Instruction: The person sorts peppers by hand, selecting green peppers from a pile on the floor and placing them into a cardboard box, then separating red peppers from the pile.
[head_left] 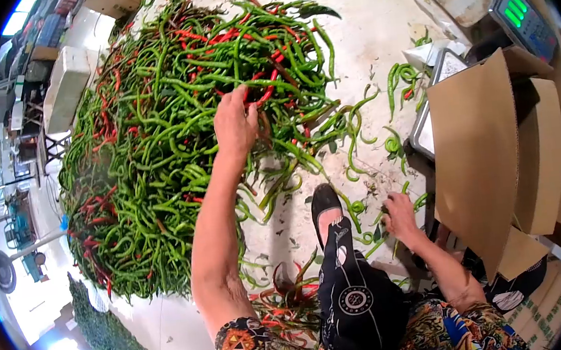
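My left hand (234, 125) reaches over a large heap of long green chili peppers (159, 129), mixed with red ones. Its thumb and fingers are closed at the end of a curved red chili pepper (270, 91) on the heap's right side. Lower right, my right hand (401, 218) is low over the floor among scattered green chili peppers (368, 237). Its fingers are curled down, and whatever lies under them is hidden. More red and dark chili peppers (284, 304) lie on the floor left of my knee.
An open cardboard box (477, 161) stands at the right, beside a scale with a lit green display (516, 10). A white foam box (66, 88) is at the upper left. My shoe (325, 201) rests on the pale floor (352, 10). Another heap (116, 336) lies lower left.
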Available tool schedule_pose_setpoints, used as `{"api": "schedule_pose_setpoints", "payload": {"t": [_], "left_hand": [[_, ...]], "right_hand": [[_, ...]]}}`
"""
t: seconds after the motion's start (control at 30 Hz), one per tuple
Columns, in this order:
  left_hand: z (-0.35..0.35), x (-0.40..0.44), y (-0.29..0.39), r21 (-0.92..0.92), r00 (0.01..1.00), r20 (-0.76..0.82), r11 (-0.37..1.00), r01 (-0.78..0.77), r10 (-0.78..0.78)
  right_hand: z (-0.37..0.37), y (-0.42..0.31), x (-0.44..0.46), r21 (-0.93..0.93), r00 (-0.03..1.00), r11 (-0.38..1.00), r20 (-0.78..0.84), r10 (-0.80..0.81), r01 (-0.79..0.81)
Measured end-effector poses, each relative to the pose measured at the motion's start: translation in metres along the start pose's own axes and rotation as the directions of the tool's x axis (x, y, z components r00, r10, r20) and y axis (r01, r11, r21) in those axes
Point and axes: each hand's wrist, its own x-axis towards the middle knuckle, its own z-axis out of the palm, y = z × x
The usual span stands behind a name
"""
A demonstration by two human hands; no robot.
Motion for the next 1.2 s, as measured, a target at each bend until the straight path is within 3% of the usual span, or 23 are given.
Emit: {"api": "schedule_pose_setpoints", "payload": {"t": [0.03, 0.1, 0.17, 0.27, 0.37, 0.43, 0.53, 0.67, 0.83, 1.03, 1.07, 1.1, 1.13, 1.17, 1.2], "left_hand": [[0.006, 0.015, -0.004, 0.071, 0.995, 0.099, 0.997, 0.017, -0.023], [0.022, 0.036, -0.008, 0.352, 0.984, 0.116, 0.932, 0.083, -0.132], [0.047, 0.047, -0.031, 0.436, 0.962, 0.133, 0.885, 0.16, -0.239], [0.067, 0.061, -0.015, 0.249, 0.874, 0.231, 0.895, 0.371, -0.427], [0.111, 0.011, -0.011, 0.316, 0.919, 0.236, 0.919, 0.235, -0.316], [0.119, 0.008, -0.016, 0.247, 0.904, 0.139, 0.898, 0.364, -0.405], [0.122, 0.024, -0.019, 0.223, 0.819, 0.164, 0.829, 0.513, -0.55], [0.143, 0.002, -0.035, 0.217, 0.941, 0.095, 0.929, 0.299, -0.325], [0.124, -0.034, -0.018, 0.09, 0.958, 0.171, 0.972, 0.218, -0.23], [0.071, -0.091, 0.01, -0.079, 0.88, 0.475, 0.995, 0.064, -0.019], [0.061, -0.104, 0.015, -0.063, 0.852, 0.522, 0.996, 0.063, -0.021], [0.051, -0.115, 0.022, -0.051, 0.823, 0.568, 0.997, 0.058, -0.019], [0.038, -0.123, 0.033, -0.059, 0.802, 0.596, 0.993, 0.107, -0.051], [0.038, -0.137, 0.031, -0.12, 0.875, 0.484, 0.992, 0.047, 0.017], [0.04, -0.15, 0.025, -0.091, 0.867, 0.497, 0.993, 0.07, -0.016]], "right_hand": [[-0.003, -0.008, 0.007, 0.031, 1.0, 0.999, -0.015, -0.016, 0.016], [-0.009, -0.021, 0.02, 0.194, 1.0, 0.981, 0.022, 0.018, -0.022], [-0.01, -0.024, 0.022, 0.301, 0.999, 0.952, 0.032, 0.037, -0.045], [-0.005, -0.014, 0.02, 0.338, 0.981, 0.927, 0.16, 0.113, -0.163], [-0.004, -0.014, 0.016, 0.35, 0.947, 0.906, 0.293, 0.134, -0.237], [-0.005, -0.016, 0.017, 0.347, 0.941, 0.912, 0.321, 0.104, -0.219], [-0.003, -0.015, 0.021, 0.393, 0.942, 0.889, 0.318, 0.106, -0.233], [-0.009, -0.012, 0.016, 0.414, 0.959, 0.882, 0.253, 0.127, -0.226], [-0.012, -0.005, 0.002, 0.457, 0.931, 0.823, 0.293, 0.218, -0.337], [-0.025, -0.01, -0.02, 0.511, 0.89, 0.739, 0.359, 0.282, -0.44], [-0.022, -0.009, -0.021, 0.472, 0.932, 0.816, 0.29, 0.215, -0.335], [-0.019, -0.009, -0.021, 0.473, 0.927, 0.811, 0.308, 0.214, -0.344], [-0.016, -0.011, -0.021, 0.474, 0.92, 0.805, 0.325, 0.217, -0.357], [-0.014, -0.011, -0.022, 0.473, 0.915, 0.8, 0.337, 0.223, -0.369], [-0.016, -0.014, -0.019, 0.451, 0.92, 0.822, 0.334, 0.205, -0.348]]}}
